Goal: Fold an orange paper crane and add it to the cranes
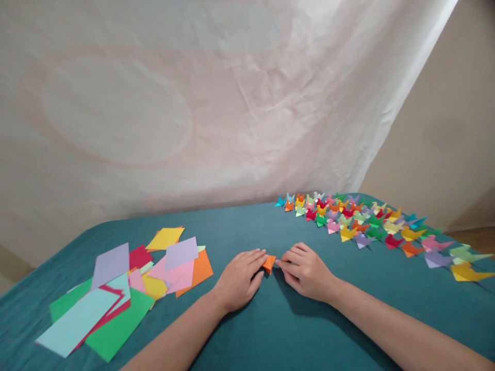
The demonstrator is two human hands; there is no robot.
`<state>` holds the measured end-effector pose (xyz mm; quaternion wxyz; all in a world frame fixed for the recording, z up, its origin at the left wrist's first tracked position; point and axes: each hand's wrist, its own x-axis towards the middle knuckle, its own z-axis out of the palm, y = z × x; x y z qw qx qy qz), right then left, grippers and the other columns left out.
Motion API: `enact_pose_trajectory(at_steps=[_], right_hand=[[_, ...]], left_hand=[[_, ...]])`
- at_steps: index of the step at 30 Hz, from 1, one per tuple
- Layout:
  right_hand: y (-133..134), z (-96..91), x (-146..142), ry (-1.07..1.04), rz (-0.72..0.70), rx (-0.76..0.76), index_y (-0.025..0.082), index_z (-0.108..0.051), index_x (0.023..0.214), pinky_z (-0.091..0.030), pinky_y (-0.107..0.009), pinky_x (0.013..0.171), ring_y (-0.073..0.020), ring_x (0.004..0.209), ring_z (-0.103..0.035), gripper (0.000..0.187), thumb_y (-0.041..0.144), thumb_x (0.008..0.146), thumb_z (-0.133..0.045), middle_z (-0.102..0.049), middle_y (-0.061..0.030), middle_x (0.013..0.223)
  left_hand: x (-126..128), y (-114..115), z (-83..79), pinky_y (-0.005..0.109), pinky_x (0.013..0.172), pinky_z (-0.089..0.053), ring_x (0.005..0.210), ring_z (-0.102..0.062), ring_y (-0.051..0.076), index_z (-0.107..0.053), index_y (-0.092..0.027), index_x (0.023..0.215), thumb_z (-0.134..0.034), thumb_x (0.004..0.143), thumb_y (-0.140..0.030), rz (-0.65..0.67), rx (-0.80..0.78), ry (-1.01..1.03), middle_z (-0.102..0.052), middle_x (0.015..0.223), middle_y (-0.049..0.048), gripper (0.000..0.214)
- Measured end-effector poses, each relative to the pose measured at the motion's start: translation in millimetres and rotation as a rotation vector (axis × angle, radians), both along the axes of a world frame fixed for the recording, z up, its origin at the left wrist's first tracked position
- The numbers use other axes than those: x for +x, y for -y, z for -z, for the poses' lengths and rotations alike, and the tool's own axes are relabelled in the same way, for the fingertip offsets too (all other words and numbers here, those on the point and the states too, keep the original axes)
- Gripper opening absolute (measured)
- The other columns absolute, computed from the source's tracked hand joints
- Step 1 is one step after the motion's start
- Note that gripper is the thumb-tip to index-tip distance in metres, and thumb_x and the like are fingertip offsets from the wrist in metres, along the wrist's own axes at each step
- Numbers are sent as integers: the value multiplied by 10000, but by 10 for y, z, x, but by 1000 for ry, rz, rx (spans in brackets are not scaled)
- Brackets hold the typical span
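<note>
- Orange folded paper (269, 263) lies on the teal tablecloth (270, 330) near the table's middle, held between both hands
- Left hand (240, 281) clasps its left edge, fingers curled over it; right hand (305, 270) nips the right corner with its fingertips
- Uneven pressure could skew a crease or tear so small a piece
- A stray forearm could scatter the loose sheets (127, 288) or the paper cranes (371, 221)

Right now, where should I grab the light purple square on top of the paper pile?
I'd pinch the light purple square by its right corner, sliding in from the right. It lies flat on top of the other sheets, so only an edge can be lifted, and that corner is uncovered and nearest the left hand.
</note>
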<state>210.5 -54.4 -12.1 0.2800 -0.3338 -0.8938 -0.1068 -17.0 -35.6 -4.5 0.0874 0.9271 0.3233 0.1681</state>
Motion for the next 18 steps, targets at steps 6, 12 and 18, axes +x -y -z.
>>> enact_pose_trajectory(at_steps=[6, 12, 18], right_hand=[[0, -5, -6, -17, -4, 17, 165, -648, 908, -376, -340, 744, -151, 737, -538, 196, 136, 854, -462, -621, -55, 774], [-4, 2, -3, 1, -9, 6, 162, -646, 898, -377, -346, 744, -158, 744, -539, 195, 135, 854, -457, -623, -60, 781], [-5, 8, -7, 4, -3, 4, 167, -643, 920, -374, -342, 742, -151, 727, -536, 196, 135, 849, -463, -618, -52, 777]], left_hand=[[2, 3, -26, 388, 1068, -313, 1270, -393, 188, -453, -188, 1291, -428, 884, -205, 11, 0, 7, -444, 1371, 58, 408], [-5, -2, 13, 396, 1073, -304, 1272, -390, 189, -452, -197, 1290, -428, 885, -203, -2, 1, 15, -436, 1377, 55, 406], [0, 1, 4, 395, 1066, -313, 1270, -394, 188, -453, -201, 1290, -423, 886, -206, 6, -2, 18, -440, 1374, 56, 405]])
